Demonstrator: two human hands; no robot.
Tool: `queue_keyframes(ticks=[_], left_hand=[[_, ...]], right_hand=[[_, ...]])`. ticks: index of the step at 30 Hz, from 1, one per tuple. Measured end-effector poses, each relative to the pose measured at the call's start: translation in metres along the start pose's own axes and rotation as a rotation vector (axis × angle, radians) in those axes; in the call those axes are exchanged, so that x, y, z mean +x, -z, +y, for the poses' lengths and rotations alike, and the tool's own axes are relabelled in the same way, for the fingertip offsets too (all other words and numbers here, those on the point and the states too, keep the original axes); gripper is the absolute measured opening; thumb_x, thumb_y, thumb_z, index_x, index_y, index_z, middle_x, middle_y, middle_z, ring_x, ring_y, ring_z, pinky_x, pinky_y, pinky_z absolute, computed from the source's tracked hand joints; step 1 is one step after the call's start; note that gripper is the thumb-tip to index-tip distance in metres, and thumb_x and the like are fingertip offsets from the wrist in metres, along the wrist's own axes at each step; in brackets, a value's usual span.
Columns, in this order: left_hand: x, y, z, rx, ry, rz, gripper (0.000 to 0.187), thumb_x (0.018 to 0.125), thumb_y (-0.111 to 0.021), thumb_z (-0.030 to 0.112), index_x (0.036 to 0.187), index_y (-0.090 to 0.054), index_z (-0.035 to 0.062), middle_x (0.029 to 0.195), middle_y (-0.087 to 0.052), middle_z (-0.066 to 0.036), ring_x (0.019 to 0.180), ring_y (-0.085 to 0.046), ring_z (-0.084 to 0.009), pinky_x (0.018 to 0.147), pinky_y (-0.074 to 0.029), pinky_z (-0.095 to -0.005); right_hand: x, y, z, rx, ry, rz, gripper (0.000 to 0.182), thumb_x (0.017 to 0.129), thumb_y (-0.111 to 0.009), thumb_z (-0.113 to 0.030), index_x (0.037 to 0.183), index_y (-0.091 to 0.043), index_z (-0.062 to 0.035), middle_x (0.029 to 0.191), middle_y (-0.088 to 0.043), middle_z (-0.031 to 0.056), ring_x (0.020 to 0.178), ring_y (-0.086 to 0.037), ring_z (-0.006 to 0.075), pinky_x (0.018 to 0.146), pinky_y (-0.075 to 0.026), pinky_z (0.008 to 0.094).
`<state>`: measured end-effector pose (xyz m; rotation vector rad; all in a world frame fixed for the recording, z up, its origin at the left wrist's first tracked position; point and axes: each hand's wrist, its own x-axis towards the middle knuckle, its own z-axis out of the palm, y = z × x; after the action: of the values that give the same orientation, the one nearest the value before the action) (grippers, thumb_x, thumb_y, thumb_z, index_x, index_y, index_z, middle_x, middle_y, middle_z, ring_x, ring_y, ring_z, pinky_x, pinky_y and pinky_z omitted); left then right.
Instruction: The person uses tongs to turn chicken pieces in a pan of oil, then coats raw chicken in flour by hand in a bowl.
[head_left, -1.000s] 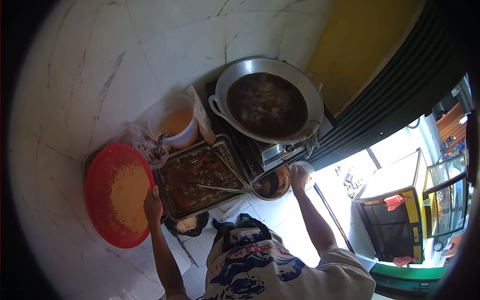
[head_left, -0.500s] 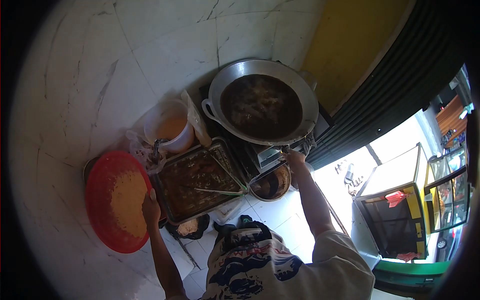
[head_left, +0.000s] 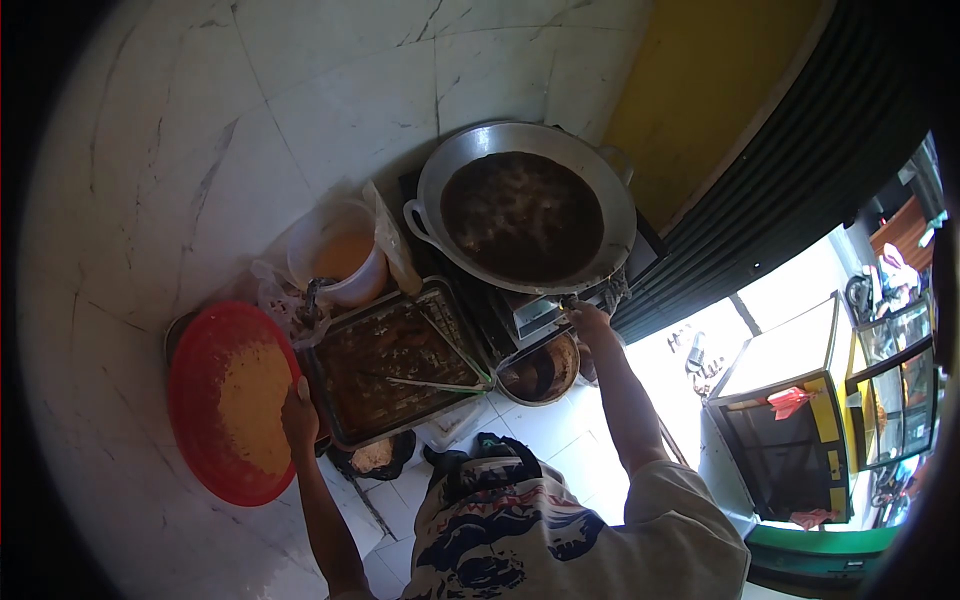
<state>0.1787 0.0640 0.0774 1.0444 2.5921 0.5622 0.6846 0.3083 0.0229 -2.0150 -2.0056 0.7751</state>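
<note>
My left hand [head_left: 299, 420] grips the right rim of a red plastic basin [head_left: 190, 440], which is tilted and holds pale yellow flour-like powder. At the front of the stove [head_left: 536, 316], my right hand [head_left: 587, 318] is closed around what looks like the control knob, mostly hidden by the fingers. Above that hand, a large metal wok [head_left: 610, 200] sits on the stove, filled with dark, bubbling oil [head_left: 525, 215]. Between my hands lies a dark rectangular tray [head_left: 385, 375] with oily residue, and a pair of tongs [head_left: 440, 384] rests across it.
A white bucket [head_left: 372, 280] of orange-brown liquid stands behind the tray, beside a crumpled plastic bag [head_left: 285, 300]. Below the stove is a brown-stained pot [head_left: 560, 370]. A black bag [head_left: 400, 450] with pale contents sits lower down. A glass display case [head_left: 790, 430] stands at right.
The foam pattern on the oil has shifted and looks fainter. Both hands stay in nearly the same place. Vehicles outside at the far right have changed position.
</note>
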Motion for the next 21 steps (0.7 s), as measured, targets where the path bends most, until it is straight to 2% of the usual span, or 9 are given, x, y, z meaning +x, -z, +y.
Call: queue_keyframes(ticks=[3, 5, 9, 15, 17, 21], left_hand=[[-0.002, 0.002, 0.002, 0.013, 0.005, -0.006, 0.065, 0.094, -0.024, 0.057, 0.111, -0.054, 0.0022, 0.107, -0.060, -0.025, 0.101, -0.055, -0.0449, 0.085, -0.043, -0.0520], [-0.001, 0.000, 0.001, 0.010, 0.014, -0.001, 0.066, 0.093, -0.024, 0.058, 0.112, -0.054, 0.0021, 0.107, -0.060, -0.025, 0.102, -0.054, -0.0448, 0.085, -0.042, -0.0520], [-0.003, 0.004, 0.006, 0.020, 0.015, -0.001, 0.066, 0.093, -0.024, 0.058, 0.112, -0.054, 0.0020, 0.107, -0.060, -0.025, 0.102, -0.055, -0.0446, 0.085, -0.043, -0.0519], [-0.001, 0.001, 0.003, 0.012, 0.005, 0.026, 0.066, 0.094, -0.024, 0.058, 0.112, -0.054, 0.0016, 0.106, -0.060, -0.025, 0.101, -0.055, -0.0444, 0.085, -0.043, -0.0517], [-0.001, 0.004, 0.005, 0.014, 0.015, -0.023, 0.066, 0.094, -0.024, 0.057, 0.110, -0.054, 0.0010, 0.106, -0.060, -0.025, 0.101, -0.055, -0.0443, 0.084, -0.043, -0.0516], [-0.001, 0.002, 0.004, -0.001, 0.014, -0.015, 0.065, 0.094, -0.024, 0.057, 0.108, -0.055, 0.0009, 0.105, -0.060, -0.025, 0.100, -0.055, -0.0444, 0.084, -0.043, -0.0517]], right_hand=[[-0.001, 0.001, 0.000, 0.011, 0.001, 0.008, 0.036, 0.087, -0.057, -0.038, 0.114, -0.060, -0.0136, 0.096, -0.067, 0.0130, 0.098, -0.061, 0.0305, 0.085, -0.042, 0.0421], [-0.001, 0.002, -0.002, -0.071, -0.006, 0.011, 0.045, 0.087, -0.058, -0.040, 0.120, -0.058, -0.0095, 0.105, -0.065, 0.0172, 0.102, -0.061, 0.0294, 0.089, -0.046, 0.0375], [0.008, -0.009, 0.014, -0.052, 0.041, 0.052, 0.039, 0.087, -0.057, -0.039, 0.116, -0.060, -0.0132, 0.100, -0.066, 0.0141, 0.099, -0.061, 0.0303, 0.084, -0.045, 0.0396], [0.013, -0.011, 0.018, 0.042, -0.020, 0.011, 0.042, 0.085, -0.060, -0.037, 0.119, -0.058, -0.0112, 0.105, -0.065, 0.0145, 0.102, -0.061, 0.0294, 0.088, -0.046, 0.0358], [0.014, -0.012, 0.019, 0.060, -0.019, 0.000, 0.044, 0.085, -0.061, -0.036, 0.120, -0.058, -0.0100, 0.104, -0.066, 0.0154, 0.101, -0.062, 0.0283, 0.089, -0.047, 0.0347], [0.033, -0.031, 0.045, 0.121, -0.032, -0.026, 0.045, 0.085, -0.061, -0.038, 0.119, -0.058, -0.0088, 0.103, -0.066, 0.0162, 0.101, -0.062, 0.0281, 0.088, -0.047, 0.0343]])
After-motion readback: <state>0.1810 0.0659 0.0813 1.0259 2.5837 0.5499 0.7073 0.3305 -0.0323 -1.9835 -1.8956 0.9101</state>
